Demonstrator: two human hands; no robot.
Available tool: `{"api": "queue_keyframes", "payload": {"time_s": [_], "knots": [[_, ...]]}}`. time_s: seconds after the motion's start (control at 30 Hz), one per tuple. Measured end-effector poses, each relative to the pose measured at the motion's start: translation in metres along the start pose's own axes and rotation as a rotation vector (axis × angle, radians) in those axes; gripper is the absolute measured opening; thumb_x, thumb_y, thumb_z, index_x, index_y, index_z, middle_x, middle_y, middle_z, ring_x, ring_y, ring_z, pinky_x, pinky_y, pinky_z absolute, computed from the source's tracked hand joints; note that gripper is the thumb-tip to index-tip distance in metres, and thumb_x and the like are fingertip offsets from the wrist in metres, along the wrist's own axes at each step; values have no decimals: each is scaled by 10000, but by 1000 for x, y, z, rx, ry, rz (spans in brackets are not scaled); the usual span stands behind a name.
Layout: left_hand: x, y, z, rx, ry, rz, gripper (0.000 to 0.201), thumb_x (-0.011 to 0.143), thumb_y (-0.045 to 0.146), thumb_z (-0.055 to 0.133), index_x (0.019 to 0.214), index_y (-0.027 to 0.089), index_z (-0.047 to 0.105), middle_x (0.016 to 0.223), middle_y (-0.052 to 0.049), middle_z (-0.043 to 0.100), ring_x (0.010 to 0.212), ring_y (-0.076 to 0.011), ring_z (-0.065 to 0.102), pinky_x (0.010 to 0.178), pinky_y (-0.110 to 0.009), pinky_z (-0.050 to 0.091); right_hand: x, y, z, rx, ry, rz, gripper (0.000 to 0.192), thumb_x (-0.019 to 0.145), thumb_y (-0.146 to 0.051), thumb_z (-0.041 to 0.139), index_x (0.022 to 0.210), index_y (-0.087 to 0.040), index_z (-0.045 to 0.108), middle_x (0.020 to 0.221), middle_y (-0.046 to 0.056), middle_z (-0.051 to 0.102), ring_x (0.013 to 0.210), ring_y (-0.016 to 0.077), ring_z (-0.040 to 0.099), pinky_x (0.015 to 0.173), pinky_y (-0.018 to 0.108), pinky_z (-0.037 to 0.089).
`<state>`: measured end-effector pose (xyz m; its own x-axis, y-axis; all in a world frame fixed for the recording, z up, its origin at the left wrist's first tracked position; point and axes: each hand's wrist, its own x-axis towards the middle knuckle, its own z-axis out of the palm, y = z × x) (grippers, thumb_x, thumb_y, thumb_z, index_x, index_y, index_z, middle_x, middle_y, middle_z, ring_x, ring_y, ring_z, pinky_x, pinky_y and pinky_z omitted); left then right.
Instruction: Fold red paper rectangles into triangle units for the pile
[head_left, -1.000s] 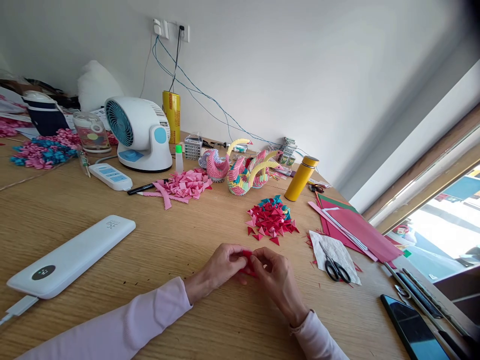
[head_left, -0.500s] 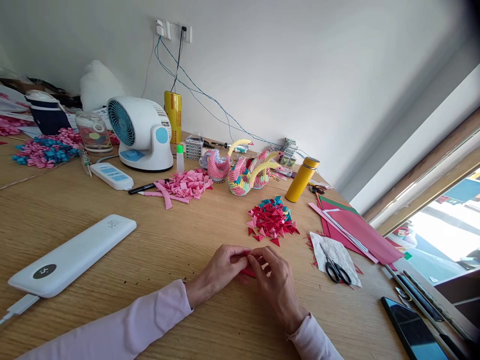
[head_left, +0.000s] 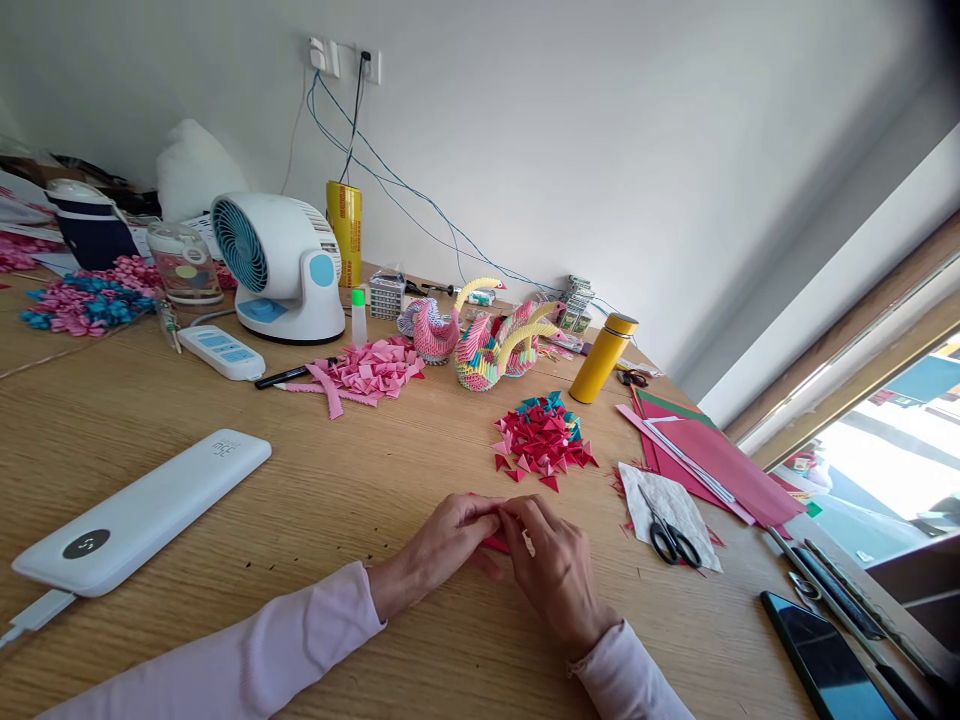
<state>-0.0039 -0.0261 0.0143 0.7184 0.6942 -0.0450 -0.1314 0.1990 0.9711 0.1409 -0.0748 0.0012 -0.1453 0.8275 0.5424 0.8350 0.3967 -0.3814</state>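
My left hand [head_left: 448, 538] and my right hand [head_left: 553, 560] meet low over the wooden table, fingertips pinched together on a small piece of red paper [head_left: 496, 541]. Most of the paper is hidden behind the fingers, so its exact shape cannot be made out. Just beyond the hands lies a pile of small folded paper triangles [head_left: 546, 440] in red, pink and teal. Behind it stand folded-paper swans [head_left: 480, 355] in pink, yellow and mixed colours. To the right, black-handled scissors [head_left: 675, 545] rest on a crumpled white tissue [head_left: 701, 520].
Pink paper strips [head_left: 375, 370] lie heaped near a white fan [head_left: 289, 255]. A white power bank [head_left: 150, 510] is at the left. Red paper sheets [head_left: 720, 460], a yellow flask [head_left: 602, 360] and a phone [head_left: 825, 655] stand or lie on the right.
The fingers have shifted slightly around the red paper, and a bit of red now shows above the left fingers. Both hands stay in nearly the same place.
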Motion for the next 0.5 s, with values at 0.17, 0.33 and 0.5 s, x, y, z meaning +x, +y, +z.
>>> {"api": "queue_keyframes", "payload": {"time_s": [0.17, 0.33, 0.5], "knots": [[-1, 0, 2, -125, 26, -35, 231, 798, 283, 555, 928, 156, 697, 877, -62, 691, 787, -194, 647, 622, -259, 522, 0, 2, -3, -141, -61, -132, 237, 923, -158, 403, 1045, -182, 604, 930, 93, 663, 754, 170, 619, 680, 253, 435], [-3, -1, -1, -160, 89, -24, 236, 797, 280, 561, 953, 167, 697, 906, -58, 692, 800, -186, 642, 650, -268, 532, 3, -2, -6, 14, -40, -39, 204, 902, -164, 441, 924, -202, 640, 964, 79, 648, 771, 167, 614, 687, 254, 438], [-3, 0, -2, -71, 76, -26, 271, 796, 264, 540, 1003, 166, 685, 957, -63, 682, 821, -199, 643, 653, -280, 543, 8, -5, -9, 260, -46, 96, 157, 860, -183, 496, 786, -201, 633, 809, 49, 642, 706, 159, 604, 632, 247, 458]]}}
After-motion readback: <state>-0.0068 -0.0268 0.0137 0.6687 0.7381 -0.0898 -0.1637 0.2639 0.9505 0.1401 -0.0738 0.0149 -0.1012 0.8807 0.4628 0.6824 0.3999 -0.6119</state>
